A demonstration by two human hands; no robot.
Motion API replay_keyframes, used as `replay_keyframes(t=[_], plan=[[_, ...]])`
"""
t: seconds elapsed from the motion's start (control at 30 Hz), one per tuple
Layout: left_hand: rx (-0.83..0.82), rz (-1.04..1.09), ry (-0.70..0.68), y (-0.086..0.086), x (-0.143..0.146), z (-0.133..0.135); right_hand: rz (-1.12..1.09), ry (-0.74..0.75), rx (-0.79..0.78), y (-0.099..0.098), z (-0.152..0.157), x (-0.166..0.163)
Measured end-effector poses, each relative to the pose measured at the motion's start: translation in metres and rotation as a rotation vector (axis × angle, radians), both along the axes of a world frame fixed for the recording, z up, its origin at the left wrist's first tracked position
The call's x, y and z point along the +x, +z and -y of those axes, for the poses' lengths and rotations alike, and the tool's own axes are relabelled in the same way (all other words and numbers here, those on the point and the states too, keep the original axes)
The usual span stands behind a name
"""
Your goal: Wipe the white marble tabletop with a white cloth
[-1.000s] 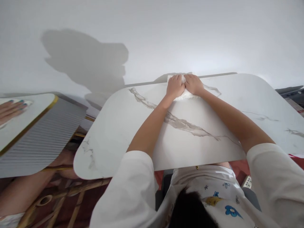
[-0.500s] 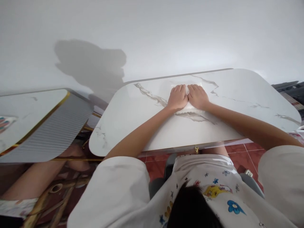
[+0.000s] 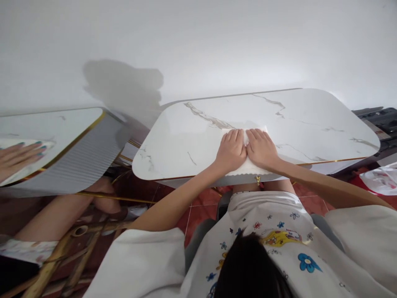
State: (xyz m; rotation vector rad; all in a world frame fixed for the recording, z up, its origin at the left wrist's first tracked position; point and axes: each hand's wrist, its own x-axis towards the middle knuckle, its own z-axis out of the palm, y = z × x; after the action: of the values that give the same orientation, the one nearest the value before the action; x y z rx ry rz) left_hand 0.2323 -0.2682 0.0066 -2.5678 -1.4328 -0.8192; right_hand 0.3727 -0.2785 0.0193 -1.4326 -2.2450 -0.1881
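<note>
A white cloth or paper towel (image 3: 245, 169) with a wavy edge lies on the white, grey-veined marble-look tabletop (image 3: 313, 128). It reaches the table's front edge. Pressed flat on its left half is my left hand (image 3: 231, 151), fingers pointing away from me. My right hand (image 3: 262, 149) lies flat on the right half, its thumb side touching the left hand. Both palms hide much of the cloth's middle. Neither hand is wrapped round anything.
Along the far side of the table runs a white wall (image 3: 248, 45). To the left, another person's hand (image 3: 21, 159) rests on a white cloth on a second table (image 3: 77, 118). A bamboo chair (image 3: 71, 256) stands below. Dark objects (image 3: 383, 118) sit beyond the right end.
Both my hands and the cloth have slid towards me, from mid-table to the front edge. The view has shifted slightly, and the other person's hand has come into sight at left.
</note>
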Motion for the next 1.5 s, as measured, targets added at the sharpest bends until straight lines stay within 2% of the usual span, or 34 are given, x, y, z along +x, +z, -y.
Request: replay_keyframes(t=[0.23,0.37,0.53,0.9,1.13,1.3,1.5], plan=[[-0.001,-0.081,0.004,-0.002,-0.061,-0.013,-0.024,0.004,-0.041,0.000,-0.008,-0.057],[-0.016,-0.107,0.025,-0.003,-0.081,-0.021,-0.029,0.002,-0.038,-0.003,-0.018,-0.076],[-0.022,-0.109,0.029,-0.002,-0.082,-0.051,-0.023,-0.009,-0.045,-0.003,-0.048,-0.078],[-0.069,-0.031,0.039,0.002,-0.089,-0.182,-0.032,-0.022,-0.077,0.004,-0.173,-0.087],[-0.063,0.003,0.016,0.002,-0.095,-0.248,-0.059,-0.010,-0.066,0.001,-0.245,-0.092],[-0.063,0.006,0.023,0.003,-0.097,-0.276,-0.041,0.009,-0.056,-0.003,-0.280,-0.096],[-0.069,0.033,0.026,0.006,-0.095,-0.282,-0.041,-0.017,-0.032,-0.004,-0.290,-0.097]])
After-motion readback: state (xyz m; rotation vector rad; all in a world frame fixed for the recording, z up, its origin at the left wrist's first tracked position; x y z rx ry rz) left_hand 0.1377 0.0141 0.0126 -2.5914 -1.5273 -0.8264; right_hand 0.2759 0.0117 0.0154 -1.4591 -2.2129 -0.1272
